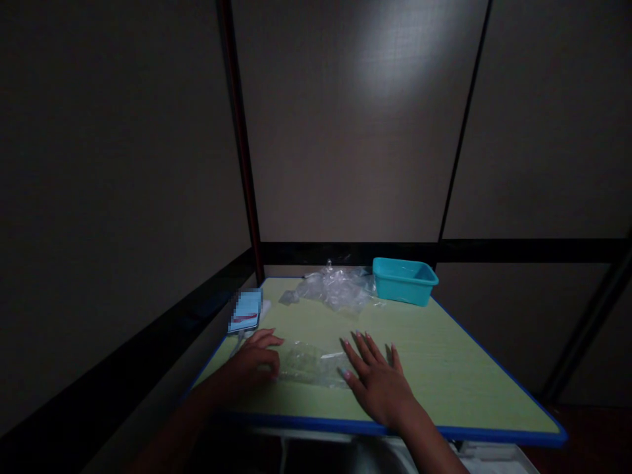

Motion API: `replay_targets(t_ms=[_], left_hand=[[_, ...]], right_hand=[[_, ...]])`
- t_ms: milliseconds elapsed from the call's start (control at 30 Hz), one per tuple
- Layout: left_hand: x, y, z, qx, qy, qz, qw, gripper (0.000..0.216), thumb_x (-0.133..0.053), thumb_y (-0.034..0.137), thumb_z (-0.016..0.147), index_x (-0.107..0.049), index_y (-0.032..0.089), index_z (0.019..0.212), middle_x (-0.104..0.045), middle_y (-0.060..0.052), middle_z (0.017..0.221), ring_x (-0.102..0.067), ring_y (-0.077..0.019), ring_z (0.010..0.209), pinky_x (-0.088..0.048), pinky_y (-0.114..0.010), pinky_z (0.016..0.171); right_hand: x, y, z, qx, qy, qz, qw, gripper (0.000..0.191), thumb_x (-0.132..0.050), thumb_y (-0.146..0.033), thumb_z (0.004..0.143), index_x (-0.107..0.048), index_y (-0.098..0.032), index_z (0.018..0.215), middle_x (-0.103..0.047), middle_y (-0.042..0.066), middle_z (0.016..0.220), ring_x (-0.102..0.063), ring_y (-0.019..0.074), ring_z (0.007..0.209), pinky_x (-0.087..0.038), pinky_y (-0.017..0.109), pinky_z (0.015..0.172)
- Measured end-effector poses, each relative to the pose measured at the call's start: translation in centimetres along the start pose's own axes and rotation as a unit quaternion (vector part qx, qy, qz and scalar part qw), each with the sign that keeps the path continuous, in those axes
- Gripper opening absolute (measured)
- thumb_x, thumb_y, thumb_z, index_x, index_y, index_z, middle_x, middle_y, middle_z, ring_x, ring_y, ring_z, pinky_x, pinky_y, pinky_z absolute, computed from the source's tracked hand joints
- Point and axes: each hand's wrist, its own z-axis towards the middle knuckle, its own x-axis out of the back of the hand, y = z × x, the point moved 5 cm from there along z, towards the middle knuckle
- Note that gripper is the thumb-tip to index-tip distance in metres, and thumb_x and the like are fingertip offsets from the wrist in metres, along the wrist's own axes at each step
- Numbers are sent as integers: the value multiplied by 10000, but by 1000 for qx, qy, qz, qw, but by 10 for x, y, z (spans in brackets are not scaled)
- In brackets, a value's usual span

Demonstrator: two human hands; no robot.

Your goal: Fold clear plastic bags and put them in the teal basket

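Observation:
A clear plastic bag [309, 363] lies flat on the table near its front edge, between my two hands. My right hand [378, 385] rests palm down with its fingers spread, and its thumb and fingertips reach the bag's right end. At the bag's left end is my left hand [259, 354], its fingers apart and loosely bent. Its thumb is close to the bag's edge; whether it touches the plastic I cannot tell. Neither hand grips anything that I can see.
A pile of crumpled clear plastic bags [336, 288] lies at the back of the pale green table [444, 368]. A turquoise basket [405, 282] stands at the back right. A phone [245, 309] leans at the left edge. Panelled walls [345, 131] close in behind and to the left.

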Motion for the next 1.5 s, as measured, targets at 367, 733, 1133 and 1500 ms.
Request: replay_targets(t_ms=[367, 733, 1133, 1500], left_hand=[[-21, 68, -3, 23, 113, 84, 990, 462, -439, 426, 842, -433, 216, 1254, -313, -78, 1410, -227, -253, 1300, -150, -465, 1066], [-91, 144, 17, -19, 18, 31, 999, 807, -326, 637, 807, -69, 168, 1411, -103, -116, 1459, -124, -300, 1326, -179, -468, 1065], [-57, 102, -18, 14, -1, 138, 990, 755, -496, 546, 783, -60, 381, 1377, -34, -45, 1476, -69, -360, 1323, -153, -643, 972], [-52, 57, -34, 71, 59, 181, 979, 678, -428, 436, 847, -88, 252, 1405, -79, -90, 1467, -91, -320, 1329, -120, -564, 1031]], right_hand=[[-2, 1, 1, 2, 11, -13, 1000, 584, -142, -612, 849, -69, -372, 1376, -64, 11, 1464, -17, 258, 1337, 16, 612, 989], [-5, 2, 2, 4, 4, -38, 999, 497, -192, -410, 897, -57, -383, 1375, -64, -4, 1464, -42, 258, 1336, -15, 612, 990], [-6, 2, 2, 0, 11, -25, 1000, 511, -123, -532, 887, -58, -386, 1372, -73, -1, 1467, -28, 256, 1338, 19, 610, 990], [-4, 2, 1, -6, 4, -24, 1000, 520, -129, -550, 880, -61, -391, 1370, -60, -9, 1468, -24, 259, 1338, 35, 600, 995]])
